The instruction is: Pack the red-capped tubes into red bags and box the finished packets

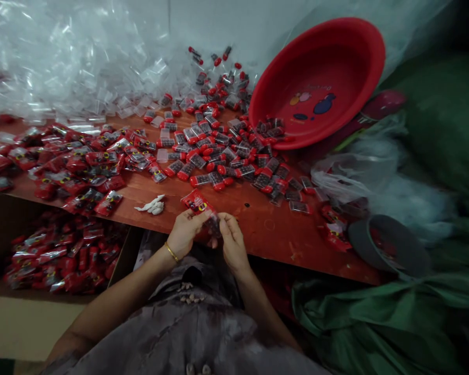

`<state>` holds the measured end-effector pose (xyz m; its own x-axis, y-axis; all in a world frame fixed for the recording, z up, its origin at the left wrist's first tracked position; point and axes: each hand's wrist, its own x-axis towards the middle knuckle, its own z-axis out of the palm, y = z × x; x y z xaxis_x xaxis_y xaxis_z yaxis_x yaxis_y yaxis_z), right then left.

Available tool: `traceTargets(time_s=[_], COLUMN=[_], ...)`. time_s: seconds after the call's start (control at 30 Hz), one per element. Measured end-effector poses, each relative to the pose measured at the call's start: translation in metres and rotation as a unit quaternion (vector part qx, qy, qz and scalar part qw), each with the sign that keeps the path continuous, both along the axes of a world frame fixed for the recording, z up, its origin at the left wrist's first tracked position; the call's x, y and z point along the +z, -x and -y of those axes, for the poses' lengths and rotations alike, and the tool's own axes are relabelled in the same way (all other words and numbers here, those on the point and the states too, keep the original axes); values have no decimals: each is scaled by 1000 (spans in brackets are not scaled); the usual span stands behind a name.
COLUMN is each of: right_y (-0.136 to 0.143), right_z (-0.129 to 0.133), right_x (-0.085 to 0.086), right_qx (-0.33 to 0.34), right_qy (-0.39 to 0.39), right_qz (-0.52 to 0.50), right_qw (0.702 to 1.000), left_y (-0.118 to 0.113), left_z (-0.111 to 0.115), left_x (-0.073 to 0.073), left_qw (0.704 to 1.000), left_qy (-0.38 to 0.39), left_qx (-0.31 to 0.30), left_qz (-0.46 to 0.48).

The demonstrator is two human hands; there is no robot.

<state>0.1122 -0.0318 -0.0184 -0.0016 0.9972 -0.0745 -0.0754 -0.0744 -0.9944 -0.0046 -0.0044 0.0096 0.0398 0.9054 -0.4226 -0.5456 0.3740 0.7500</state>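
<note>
My left hand (183,235), with a yellow bracelet at its wrist, is closed on a small red printed plastic packet (196,201) near the table's front edge. My right hand (233,244) pinches the packet's lower right end, where something dark shows through clear plastic. Just beyond my hands lie many small clear containers with red caps and dark contents (214,148), heaped on the reddish table (269,229). To the left of my left hand sits a small crumpled white bit (151,205).
Filled red packets (74,161) are piled on the left, with more in a cardboard box (125,255) below. Clear plastic pieces (82,52) are heaped behind. A red basin (320,62) leans at back right. A grey container (398,245) and green cloth (359,312) are at right.
</note>
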Motion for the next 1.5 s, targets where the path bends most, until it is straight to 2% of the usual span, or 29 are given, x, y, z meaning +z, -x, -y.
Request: traceTargets(time_s=[0.07, 0.27, 0.37, 0.47, 0.53, 0.6, 0.7, 0.77, 0.83, 0.97, 1.13, 1.37, 1.5], right_y=[0, 4, 2, -1, -1, 2, 8, 11, 10, 6, 11, 11, 8], right_z=[0, 4, 4, 4, 4, 5, 8, 8, 7, 3, 1, -1, 0], right_x=[1, 4, 3, 2, 0, -1, -2, -2, -1, 3, 8, 7, 6], right_qx=[15, -60, -64, -51, -44, -43, -38, -34, -39, -48, -65, -37, -51], right_qy=[-3, 2, -45, -120, -145, -132, -52, -10, -5, -24, -29, -23, -23], right_qz=[-19, -11, 80, 199, 226, 197, 86, 23, 0, 6, 31, 9, 35], right_qw=[1000, 998, 994, 971, 962, 971, 994, 999, 999, 999, 997, 999, 998], left_y=[1, -9, -9, -7, -6, -6, -7, -7, -7, -7, -9, -4, -9], left_z=[-1, 2, -1, -5, -7, -6, -3, 0, 1, 2, 7, 6, 8], left_x=[-1, -5, -2, 2, 4, 4, 3, 1, -1, -8, -14, -13, -16], left_qw=[1000, 999, 999, 999, 999, 998, 994, 989, 988, 993, 990, 995, 993], left_qy=[-8, -37, -31, -24, -24, -28, -37, -42, -55, -92, -87, -83, -67], left_qx=[2, -22, -21, -22, -35, -54, -96, -133, -132, -57, -107, -54, -93], left_qz=[6, 12, 7, -15, -30, -34, -44, -53, -57, -49, -33, -31, -13])
